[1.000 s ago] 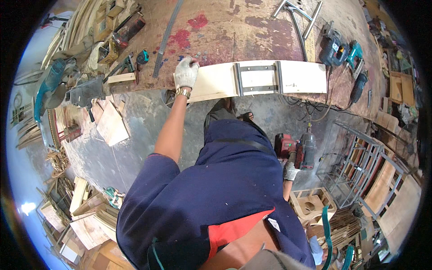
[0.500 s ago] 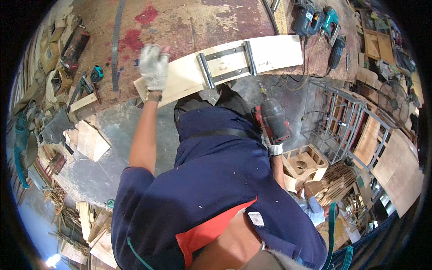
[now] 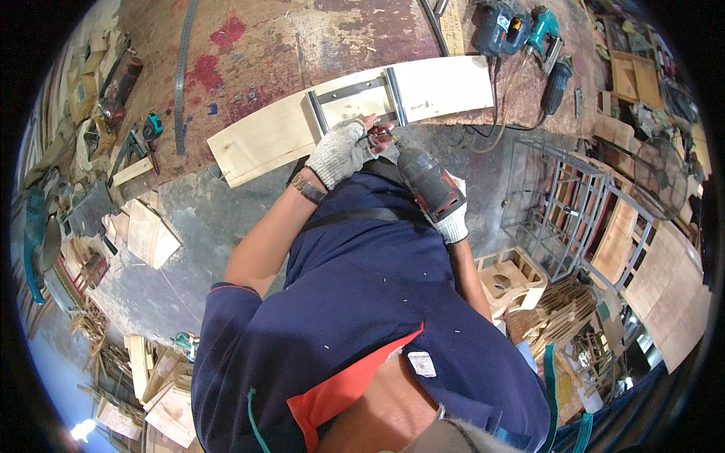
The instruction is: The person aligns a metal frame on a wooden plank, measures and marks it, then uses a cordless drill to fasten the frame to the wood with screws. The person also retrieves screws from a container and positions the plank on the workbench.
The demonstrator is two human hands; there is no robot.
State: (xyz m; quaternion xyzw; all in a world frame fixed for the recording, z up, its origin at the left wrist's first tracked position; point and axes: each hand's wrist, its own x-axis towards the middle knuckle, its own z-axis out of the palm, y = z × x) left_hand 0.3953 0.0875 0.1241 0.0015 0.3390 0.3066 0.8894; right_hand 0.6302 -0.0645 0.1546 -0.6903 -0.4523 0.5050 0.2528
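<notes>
My right hand [image 3: 452, 221], in a white knit glove, grips a black and red cordless drill [image 3: 427, 180] that points toward the bench. My left hand [image 3: 341, 153], gloved with bare fingertips, is closed at the drill's front end. Whatever its fingers pinch there is too small to make out. Just beyond both hands lies a pale, slightly curved wooden board [image 3: 260, 143] along the bench edge. On the board rests a metal bracket [image 3: 396, 97] of two round tubes joined by flat bars; my left hand partly covers its near bar.
The worn workbench [image 3: 264, 45] holds a steel ruler [image 3: 181, 83], a tape measure [image 3: 152, 127] and corded power tools [image 3: 495, 30] at the far right. A metal rack [image 3: 563, 204] stands to the right on the floor, by a wooden box frame [image 3: 510, 279]. Wood scraps [image 3: 151, 234] lie left.
My left hand has come off the board's left end and moved right to the drill's tip. The drill in my right hand has moved up and left toward the bracket.
</notes>
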